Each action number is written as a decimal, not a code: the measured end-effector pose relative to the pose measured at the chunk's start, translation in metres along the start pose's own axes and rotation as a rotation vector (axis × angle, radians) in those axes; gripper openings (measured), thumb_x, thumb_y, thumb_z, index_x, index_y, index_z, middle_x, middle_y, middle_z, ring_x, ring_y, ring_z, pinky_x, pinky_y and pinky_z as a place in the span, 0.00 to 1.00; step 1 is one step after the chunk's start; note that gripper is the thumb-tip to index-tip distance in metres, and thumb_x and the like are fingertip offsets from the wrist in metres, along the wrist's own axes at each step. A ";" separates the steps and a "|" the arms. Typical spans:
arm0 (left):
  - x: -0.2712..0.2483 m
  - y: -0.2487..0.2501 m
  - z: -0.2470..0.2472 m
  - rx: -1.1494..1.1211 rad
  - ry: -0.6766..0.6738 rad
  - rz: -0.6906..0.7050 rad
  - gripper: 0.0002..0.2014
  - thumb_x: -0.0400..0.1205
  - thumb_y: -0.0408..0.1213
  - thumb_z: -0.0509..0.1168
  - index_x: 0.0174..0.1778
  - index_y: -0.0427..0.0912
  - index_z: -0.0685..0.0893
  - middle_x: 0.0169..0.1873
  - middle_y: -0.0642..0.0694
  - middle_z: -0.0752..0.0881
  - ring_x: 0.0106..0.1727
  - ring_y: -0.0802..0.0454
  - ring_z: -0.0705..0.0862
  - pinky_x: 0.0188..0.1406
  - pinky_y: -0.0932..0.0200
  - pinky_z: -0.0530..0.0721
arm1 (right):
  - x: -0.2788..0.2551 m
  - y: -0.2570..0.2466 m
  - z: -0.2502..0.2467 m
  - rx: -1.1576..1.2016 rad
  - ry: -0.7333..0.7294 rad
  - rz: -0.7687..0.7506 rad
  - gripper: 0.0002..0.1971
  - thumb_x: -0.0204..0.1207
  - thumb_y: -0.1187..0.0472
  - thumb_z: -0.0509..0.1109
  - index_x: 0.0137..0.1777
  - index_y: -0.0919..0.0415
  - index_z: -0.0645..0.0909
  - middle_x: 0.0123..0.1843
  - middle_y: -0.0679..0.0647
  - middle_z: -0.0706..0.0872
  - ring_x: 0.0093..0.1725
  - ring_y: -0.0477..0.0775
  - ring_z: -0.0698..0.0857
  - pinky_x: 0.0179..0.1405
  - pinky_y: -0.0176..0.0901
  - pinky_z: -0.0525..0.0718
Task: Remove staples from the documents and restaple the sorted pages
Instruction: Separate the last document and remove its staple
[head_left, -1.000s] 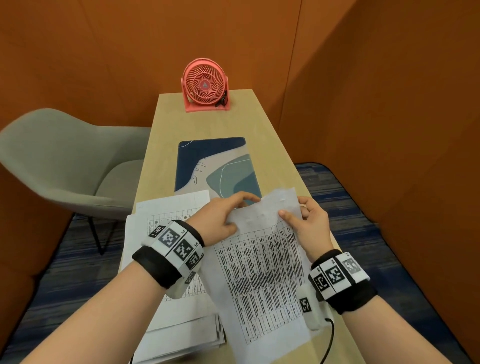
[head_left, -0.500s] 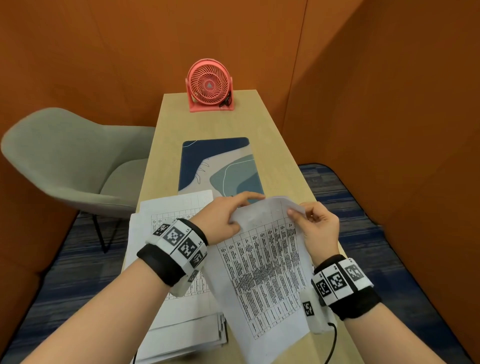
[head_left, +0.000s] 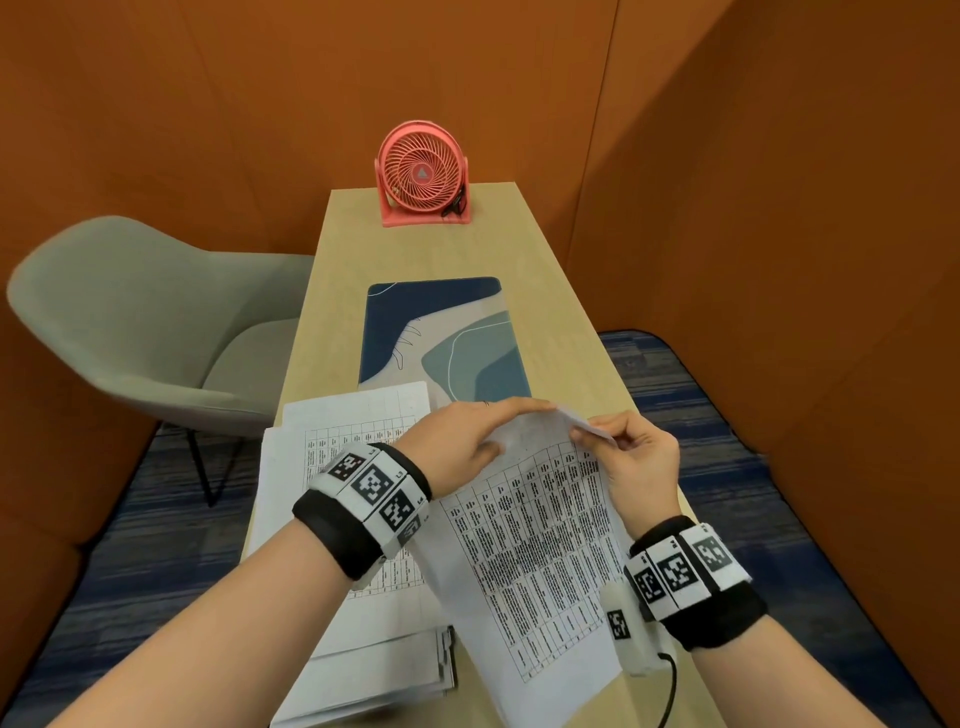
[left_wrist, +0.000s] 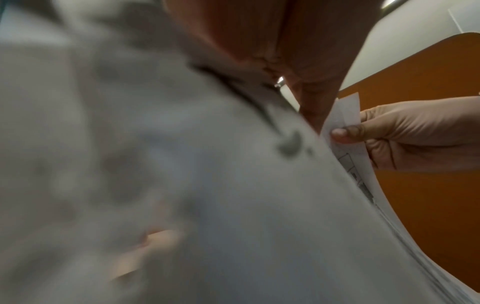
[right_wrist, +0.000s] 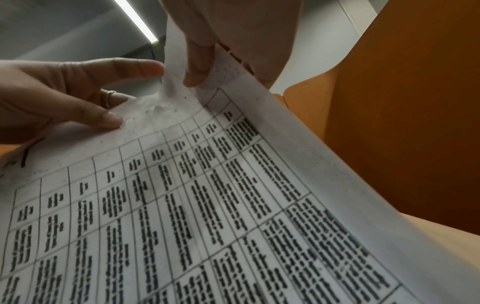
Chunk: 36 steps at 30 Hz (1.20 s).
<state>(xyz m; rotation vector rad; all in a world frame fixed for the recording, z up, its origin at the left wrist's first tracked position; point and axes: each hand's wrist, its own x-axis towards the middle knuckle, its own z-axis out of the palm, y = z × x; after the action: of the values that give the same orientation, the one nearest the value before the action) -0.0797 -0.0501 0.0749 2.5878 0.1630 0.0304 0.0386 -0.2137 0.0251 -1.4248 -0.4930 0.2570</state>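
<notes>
I hold a printed table document (head_left: 535, 545) tilted up above the desk (head_left: 561, 332). My left hand (head_left: 467, 436) pinches its top edge, thumb (right_wrist: 109, 121) on the printed face, index finger stretched along the edge. My right hand (head_left: 634, 452) pinches the top right corner (left_wrist: 345, 111) of the front sheet between thumb (left_wrist: 345, 133) and fingers and bends it away from the rest. The paper near that corner (right_wrist: 155, 107) is crumpled and pricked with small holes. No staple or stapler shows.
More printed sheets (head_left: 332, 457) lie on the desk under my left wrist, with a thicker pile (head_left: 379, 675) at the near edge. A patterned desk mat (head_left: 441, 332) and a pink fan (head_left: 422, 174) lie beyond. A grey chair (head_left: 130, 322) stands left; orange walls close in.
The document's top has risen off the desk. My right hand has curled the top right corner back, where before the sheet lay flatter between both hands.
</notes>
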 end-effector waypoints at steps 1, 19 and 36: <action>0.000 0.001 0.000 0.012 0.010 -0.001 0.31 0.82 0.33 0.61 0.75 0.67 0.62 0.62 0.48 0.83 0.53 0.50 0.83 0.57 0.48 0.81 | 0.000 0.000 0.001 0.004 0.003 -0.005 0.11 0.65 0.79 0.75 0.32 0.63 0.81 0.30 0.44 0.87 0.36 0.39 0.85 0.40 0.30 0.83; 0.003 -0.003 0.003 -0.050 -0.032 -0.010 0.34 0.78 0.27 0.63 0.75 0.63 0.65 0.72 0.55 0.75 0.72 0.54 0.73 0.70 0.55 0.71 | -0.005 -0.002 0.001 0.059 -0.073 0.089 0.17 0.70 0.77 0.72 0.53 0.60 0.78 0.29 0.53 0.88 0.32 0.44 0.86 0.36 0.39 0.87; -0.015 -0.015 -0.011 -0.571 0.683 -0.195 0.33 0.68 0.34 0.78 0.61 0.64 0.72 0.49 0.58 0.85 0.36 0.55 0.80 0.41 0.64 0.83 | 0.018 -0.029 -0.033 0.071 -0.085 0.163 0.08 0.67 0.74 0.74 0.46 0.66 0.84 0.37 0.51 0.91 0.38 0.47 0.89 0.33 0.36 0.85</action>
<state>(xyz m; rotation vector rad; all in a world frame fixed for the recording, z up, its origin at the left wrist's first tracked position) -0.0965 -0.0339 0.0764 1.8916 0.5610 0.7733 0.0667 -0.2386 0.0543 -1.3906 -0.4339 0.4631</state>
